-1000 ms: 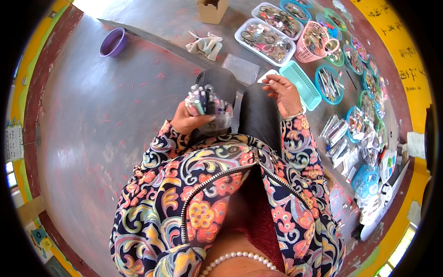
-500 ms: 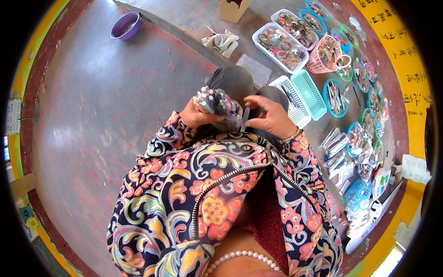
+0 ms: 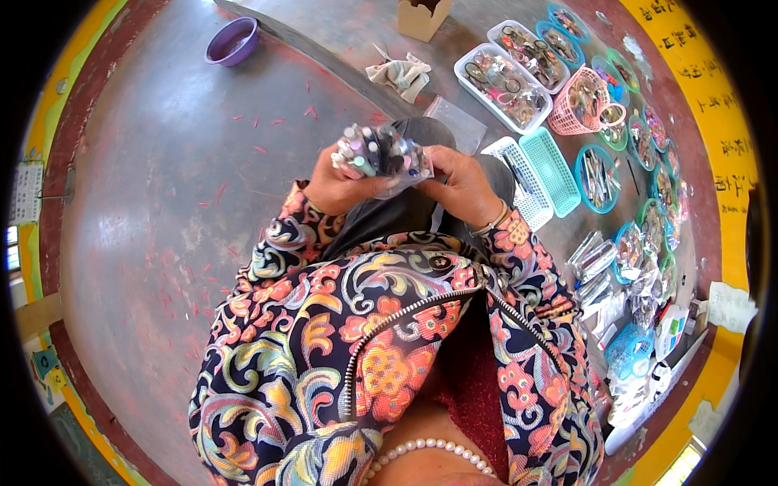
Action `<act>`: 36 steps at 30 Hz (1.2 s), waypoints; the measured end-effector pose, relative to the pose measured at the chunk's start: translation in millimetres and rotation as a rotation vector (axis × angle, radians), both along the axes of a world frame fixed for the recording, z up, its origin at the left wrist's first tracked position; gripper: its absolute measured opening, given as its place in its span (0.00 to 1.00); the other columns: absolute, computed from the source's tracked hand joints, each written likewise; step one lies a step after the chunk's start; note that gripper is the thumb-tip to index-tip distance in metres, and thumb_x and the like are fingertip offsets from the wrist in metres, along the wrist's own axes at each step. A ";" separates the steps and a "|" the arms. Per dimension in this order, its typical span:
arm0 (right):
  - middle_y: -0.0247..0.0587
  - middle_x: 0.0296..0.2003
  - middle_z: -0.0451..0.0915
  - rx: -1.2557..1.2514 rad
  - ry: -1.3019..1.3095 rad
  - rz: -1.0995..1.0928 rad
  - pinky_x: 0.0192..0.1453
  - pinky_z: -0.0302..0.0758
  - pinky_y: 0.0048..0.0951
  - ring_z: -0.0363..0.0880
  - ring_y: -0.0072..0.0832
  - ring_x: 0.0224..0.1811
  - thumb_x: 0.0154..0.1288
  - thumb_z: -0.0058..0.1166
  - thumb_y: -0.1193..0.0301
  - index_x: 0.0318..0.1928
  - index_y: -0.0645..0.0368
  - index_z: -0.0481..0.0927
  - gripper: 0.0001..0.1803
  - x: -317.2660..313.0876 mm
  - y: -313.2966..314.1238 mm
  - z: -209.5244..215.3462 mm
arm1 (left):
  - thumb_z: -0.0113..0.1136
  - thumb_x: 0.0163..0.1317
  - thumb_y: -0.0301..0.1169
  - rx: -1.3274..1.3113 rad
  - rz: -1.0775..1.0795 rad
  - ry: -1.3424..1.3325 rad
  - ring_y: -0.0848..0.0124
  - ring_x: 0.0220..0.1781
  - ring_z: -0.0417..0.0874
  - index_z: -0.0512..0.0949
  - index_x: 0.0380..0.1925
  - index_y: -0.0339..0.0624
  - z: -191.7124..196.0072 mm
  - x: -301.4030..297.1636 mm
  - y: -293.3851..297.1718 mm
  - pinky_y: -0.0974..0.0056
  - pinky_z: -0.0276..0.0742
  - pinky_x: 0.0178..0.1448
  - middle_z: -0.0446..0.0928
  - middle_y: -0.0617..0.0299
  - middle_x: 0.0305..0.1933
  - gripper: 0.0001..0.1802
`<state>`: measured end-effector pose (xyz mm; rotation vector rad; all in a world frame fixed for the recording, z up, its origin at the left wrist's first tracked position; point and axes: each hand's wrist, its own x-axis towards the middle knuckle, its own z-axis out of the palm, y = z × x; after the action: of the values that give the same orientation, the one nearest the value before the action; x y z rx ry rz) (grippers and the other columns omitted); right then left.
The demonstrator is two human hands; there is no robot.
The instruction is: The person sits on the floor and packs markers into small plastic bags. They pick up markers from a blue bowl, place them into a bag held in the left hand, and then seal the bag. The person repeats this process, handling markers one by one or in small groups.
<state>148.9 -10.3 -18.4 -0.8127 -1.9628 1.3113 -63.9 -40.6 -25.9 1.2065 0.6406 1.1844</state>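
A bundle of pens (image 3: 377, 154) in a clear plastic bag is held up over my knees, its many-coloured ends pointing up and away from me. My left hand (image 3: 336, 186) wraps around the left side of the bundle. My right hand (image 3: 462, 185) is closed on the bag's right side, its thumb towards me and its fingers partly hidden behind. Below the right hand, a narrow pale strip (image 3: 438, 217) shows against my dark trousers; I cannot tell whether it is joined to the bag.
White basket (image 3: 519, 182) and mint basket (image 3: 549, 170) stand right of my knees. Beyond are a clear tub (image 3: 504, 87), a pink basket (image 3: 579, 105) and a blue pen basket (image 3: 598, 180). A flat clear bag (image 3: 458, 121), cloth (image 3: 401, 77) and purple basin (image 3: 232, 42) lie farther off.
My right hand has moved left and up from the pale strip and now grips the bundle's right side. The bundle has tilted more upright. My left hand keeps its hold.
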 end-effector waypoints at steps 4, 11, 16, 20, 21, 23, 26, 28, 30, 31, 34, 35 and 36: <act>0.41 0.38 0.76 -0.073 -0.040 -0.056 0.46 0.71 0.27 0.77 0.31 0.40 0.52 0.54 0.75 0.45 0.59 0.75 0.17 4.4 -7.2 -9.5 | 0.62 0.46 0.16 -0.038 -0.031 -0.011 0.73 0.49 0.74 0.68 0.51 0.36 -24.5 8.3 -3.0 0.65 0.69 0.55 0.74 0.61 0.47 0.28; 0.45 0.38 0.76 0.132 -0.253 0.024 0.43 0.71 0.30 0.76 0.39 0.37 0.54 0.53 0.68 0.46 0.58 0.75 0.18 13.8 0.8 9.3 | 0.64 0.43 0.16 -0.103 -0.025 -0.138 0.72 0.51 0.73 0.61 0.58 0.38 -7.1 16.5 -1.6 0.66 0.69 0.55 0.72 0.60 0.51 0.39; 0.36 0.38 0.77 -0.121 -0.118 -0.052 0.41 0.71 0.22 0.75 0.22 0.39 0.54 0.58 0.74 0.48 0.60 0.75 0.19 17.0 -8.3 -6.8 | 0.67 0.42 0.19 -0.137 -0.151 -0.130 0.68 0.57 0.70 0.58 0.60 0.36 -20.7 7.6 -2.4 0.63 0.65 0.61 0.69 0.55 0.56 0.42; 0.35 0.32 0.77 -0.175 -0.085 -0.191 0.34 0.71 0.21 0.75 0.21 0.30 0.53 0.61 0.66 0.39 0.61 0.76 0.15 12.7 -15.4 19.9 | 0.67 0.42 0.19 -0.083 -0.123 -0.086 0.67 0.56 0.72 0.62 0.56 0.36 -12.9 4.9 1.2 0.63 0.66 0.61 0.70 0.54 0.55 0.38; 0.37 0.31 0.77 -0.167 -0.109 -0.216 0.33 0.72 0.22 0.75 0.22 0.28 0.52 0.61 0.64 0.37 0.60 0.76 0.16 11.6 -15.6 31.5 | 0.67 0.41 0.19 -0.088 -0.112 -0.076 0.67 0.56 0.71 0.62 0.56 0.36 -12.7 5.6 0.4 0.62 0.66 0.61 0.69 0.52 0.56 0.39; 0.37 0.23 0.76 -0.137 -0.160 -0.250 0.29 0.70 0.23 0.74 0.23 0.23 0.52 0.60 0.62 0.29 0.61 0.75 0.15 3.5 -17.2 45.1 | 0.66 0.41 0.19 -0.104 -0.098 -0.060 0.65 0.57 0.70 0.61 0.57 0.35 -11.3 8.9 -3.7 0.60 0.65 0.61 0.67 0.48 0.57 0.39; 0.39 0.19 0.74 -0.075 -0.265 -0.246 0.27 0.69 0.24 0.74 0.25 0.21 0.53 0.59 0.62 0.26 0.61 0.76 0.14 -0.4 -14.7 51.4 | 0.66 0.42 0.18 -0.097 -0.093 -0.054 0.68 0.56 0.72 0.62 0.56 0.36 -7.7 13.4 -4.8 0.63 0.66 0.60 0.70 0.53 0.55 0.38; 0.40 0.17 0.74 -0.035 -0.280 -0.236 0.26 0.69 0.24 0.73 0.26 0.20 0.53 0.57 0.63 0.26 0.61 0.76 0.13 -0.5 -14.7 52.5 | 0.66 0.43 0.18 -0.071 -0.084 -0.036 0.70 0.55 0.72 0.63 0.56 0.37 -9.9 14.1 -4.8 0.64 0.66 0.60 0.70 0.55 0.55 0.37; 0.41 0.18 0.75 -0.062 -0.268 -0.227 0.26 0.69 0.25 0.74 0.27 0.20 0.52 0.57 0.65 0.26 0.62 0.77 0.11 0.7 -15.1 54.8 | 0.66 0.43 0.18 -0.064 -0.083 -0.029 0.69 0.55 0.72 0.62 0.56 0.37 -10.5 13.7 -5.0 0.64 0.66 0.60 0.70 0.54 0.55 0.37; 0.41 0.19 0.76 -0.078 -0.262 -0.222 0.26 0.69 0.25 0.75 0.27 0.20 0.52 0.57 0.66 0.26 0.62 0.77 0.11 1.4 -14.8 55.8 | 0.66 0.43 0.18 -0.063 -0.082 -0.026 0.69 0.56 0.72 0.62 0.56 0.37 -10.3 13.2 -4.9 0.64 0.66 0.60 0.70 0.54 0.55 0.38; 0.43 0.19 0.77 -0.166 -0.228 -0.168 0.26 0.69 0.25 0.75 0.27 0.20 0.51 0.57 0.67 0.26 0.63 0.77 0.10 6.0 -13.1 54.5 | 0.66 0.43 0.18 -0.082 -0.093 -0.053 0.69 0.56 0.72 0.62 0.57 0.37 -12.3 12.0 -5.0 0.64 0.66 0.60 0.70 0.54 0.55 0.38; 0.42 0.19 0.77 -0.149 -0.239 -0.163 0.26 0.69 0.25 0.75 0.26 0.20 0.51 0.57 0.68 0.26 0.63 0.77 0.10 5.8 -13.5 56.0 | 0.66 0.43 0.18 -0.090 -0.104 -0.066 0.69 0.56 0.72 0.62 0.57 0.37 -11.6 12.0 -5.1 0.64 0.66 0.60 0.70 0.54 0.55 0.38; 0.42 0.19 0.77 -0.132 -0.249 -0.157 0.26 0.69 0.24 0.75 0.25 0.20 0.52 0.57 0.68 0.26 0.63 0.77 0.09 5.5 -14.2 59.1 | 0.66 0.43 0.17 -0.099 -0.116 -0.080 0.69 0.56 0.72 0.62 0.57 0.37 -9.9 12.2 -5.4 0.64 0.66 0.60 0.70 0.53 0.55 0.38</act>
<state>154.4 -24.5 40.8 -1.2208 -1.9671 1.3082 -51.7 -46.0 -35.8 1.0930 0.5559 1.0853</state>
